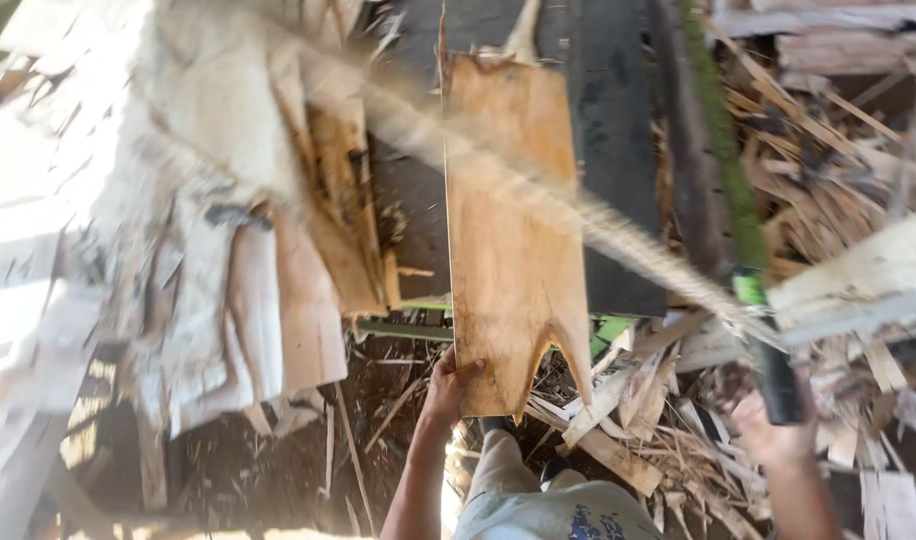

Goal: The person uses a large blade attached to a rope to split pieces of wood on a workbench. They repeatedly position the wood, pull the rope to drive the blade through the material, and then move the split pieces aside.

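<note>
Two hands share the work in the head view, the only view we have. Our left hand [448,385] pinches the near left corner of a thin veneer sheet [513,240], thumb on top and fingers beneath, so its grip is clenched on the sheet. The sheet lies lengthwise away from us on a dark conveyor belt [618,150], its far edge torn and its near edge split by a deep V-shaped notch that hangs past the belt's end. Our right hand [778,435] is closed around the black handle of a long green-shafted tool [738,210], which slants up toward the far side beside the belt. A blurred pale streak crosses the sheet diagonally; we cannot tell what it is.

To the left, a stack of pale veneer sheets [228,260] leans in disorder, partly washed out by sunlight. To the right and below, wood scraps [658,420] cover the floor.

We judge that good handling here means drawing the sheet flat and level, since a lift by one corner would likely lengthen the split at the notch. The tool is best kept well clear of the sheet's brittle edge.
</note>
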